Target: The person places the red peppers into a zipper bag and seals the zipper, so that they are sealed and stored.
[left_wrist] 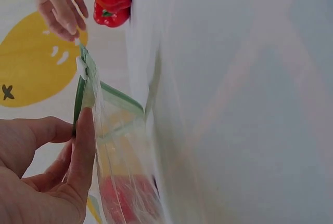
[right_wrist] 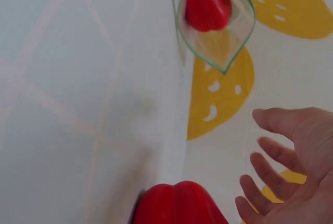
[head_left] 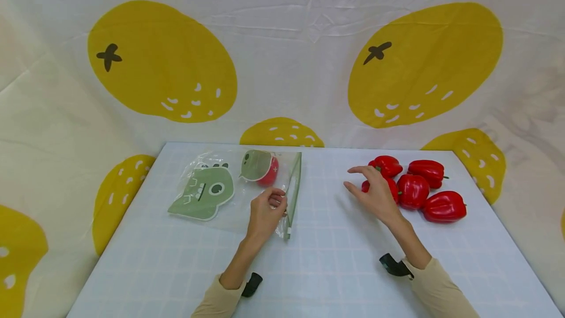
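In the head view, we see one clear zip bag point(head_left: 242, 202) lying on the left of the desk point(head_left: 326, 269), its long axis running left to right and its green-edged mouth point(head_left: 296, 185) facing right. Two green printed cartoon heads decorate it, and one red pepper point(head_left: 269, 173) is inside. Our left hand point(head_left: 266, 210) pinches the bag near its mouth. Our right hand point(head_left: 377, 195), thumb and fingers wide apart, holds nothing before five loose peppers point(head_left: 413, 192) grouped on the right. The two rightmost lie on their sides, stems pointing right. Behind, a pale cloth point(head_left: 291, 77) shows yellow fruit prints.

In the left wrist view, we see thumb and fingertips gripping the green edge; two loose peppers show beyond.

In the right wrist view, we see the bag's mouth gaping with one pepper within, one loose pepper below, and our right hand's five digits spread, well apart from the bag.
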`<state>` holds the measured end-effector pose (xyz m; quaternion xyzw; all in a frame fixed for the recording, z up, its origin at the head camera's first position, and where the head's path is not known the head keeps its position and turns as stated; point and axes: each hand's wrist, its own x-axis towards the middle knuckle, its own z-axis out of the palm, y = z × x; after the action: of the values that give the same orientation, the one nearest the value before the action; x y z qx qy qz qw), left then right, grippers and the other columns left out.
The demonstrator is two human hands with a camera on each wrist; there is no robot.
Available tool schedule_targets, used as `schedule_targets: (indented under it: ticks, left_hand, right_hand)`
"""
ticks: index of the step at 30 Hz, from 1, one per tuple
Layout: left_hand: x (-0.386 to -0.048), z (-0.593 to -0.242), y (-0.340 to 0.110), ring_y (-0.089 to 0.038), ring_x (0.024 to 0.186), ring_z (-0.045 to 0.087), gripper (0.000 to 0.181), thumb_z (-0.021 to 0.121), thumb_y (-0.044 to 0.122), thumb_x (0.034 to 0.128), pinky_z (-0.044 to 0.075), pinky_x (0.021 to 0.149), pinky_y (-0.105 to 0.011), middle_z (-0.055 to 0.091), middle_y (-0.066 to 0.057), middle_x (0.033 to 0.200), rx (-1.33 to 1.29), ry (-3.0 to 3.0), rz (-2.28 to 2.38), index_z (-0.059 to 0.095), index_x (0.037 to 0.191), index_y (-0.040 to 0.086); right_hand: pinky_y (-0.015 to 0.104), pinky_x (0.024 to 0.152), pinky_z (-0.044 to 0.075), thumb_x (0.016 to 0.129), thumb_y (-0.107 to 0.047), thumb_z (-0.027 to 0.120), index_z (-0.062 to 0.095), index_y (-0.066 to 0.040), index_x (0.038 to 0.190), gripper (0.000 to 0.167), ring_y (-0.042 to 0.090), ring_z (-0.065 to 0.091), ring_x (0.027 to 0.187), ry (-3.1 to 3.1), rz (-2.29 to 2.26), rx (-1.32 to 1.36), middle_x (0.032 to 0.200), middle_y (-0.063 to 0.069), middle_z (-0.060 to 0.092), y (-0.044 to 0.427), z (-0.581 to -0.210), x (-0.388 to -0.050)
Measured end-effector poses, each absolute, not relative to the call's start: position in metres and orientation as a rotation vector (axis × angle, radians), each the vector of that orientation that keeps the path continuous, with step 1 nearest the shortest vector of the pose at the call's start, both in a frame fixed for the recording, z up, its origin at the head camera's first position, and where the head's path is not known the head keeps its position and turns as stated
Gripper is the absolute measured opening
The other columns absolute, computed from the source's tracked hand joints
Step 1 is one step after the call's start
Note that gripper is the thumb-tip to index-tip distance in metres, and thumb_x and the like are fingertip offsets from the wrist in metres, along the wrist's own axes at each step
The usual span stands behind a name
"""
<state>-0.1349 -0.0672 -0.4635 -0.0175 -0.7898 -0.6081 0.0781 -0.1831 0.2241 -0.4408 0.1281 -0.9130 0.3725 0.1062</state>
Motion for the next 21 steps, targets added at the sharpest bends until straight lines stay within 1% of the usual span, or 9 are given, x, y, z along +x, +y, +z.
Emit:
schedule_targets:
  ticks: [3,7,14,21]
  left_hand:
    - [-0.135,-0.463,-0.067,-0.022,0.071,0.067,0.010,0.069,-0.005,0.0916,0.060,0.059,-0.024,0.068,-0.013,0.085,-0.044,-2.364,-1.828,0.069,0.102,-0.004]
    - [-0.135,-0.463,-0.068,-0.022,0.072,0.067,0.010,0.069,-0.005,0.0917,0.060,0.059,-0.024,0.068,-0.013,0.085,-0.040,-2.362,-1.829,0.069,0.102,-0.004]
    - [-0.136,-0.464,-0.069,-0.021,0.072,0.068,0.010,0.069,-0.004,0.0918,0.060,0.058,-0.024,0.068,-0.013,0.087,-0.053,-2.366,-1.799,0.069,0.102,-0.004]
    - [-0.137,-0.464,-0.067,-0.022,0.072,0.068,0.010,0.068,-0.005,0.0914,0.060,0.058,-0.025,0.069,-0.014,0.086,-0.055,-2.347,-1.819,0.069,0.101,-0.005]
  right_hand:
    - [0.062,0.091,0.055,0.082,-0.011,0.085,0.065,-0.004,0.126,0.049,0.040,0.054,0.121,-2.688,1.032,0.380,0.129,0.021,0.061,0.231,-0.441,-0.180]
    - [0.065,0.093,0.053,0.080,-0.010,0.087,0.064,-0.004,0.127,0.053,0.041,0.050,0.125,-2.691,0.998,0.392,0.131,0.022,0.059,0.239,-0.441,-0.176]
    - [0.068,0.088,0.053,0.073,-0.006,0.089,0.064,-0.002,0.129,0.062,0.045,0.048,0.126,-2.705,0.898,0.404,0.134,0.025,0.056,0.252,-0.445,-0.170]
    - [0.072,0.089,0.050,0.072,-0.007,0.091,0.062,0.002,0.133,0.068,0.046,0.044,0.126,-2.758,0.790,0.392,0.135,0.027,0.052,0.263,-0.447,-0.163]
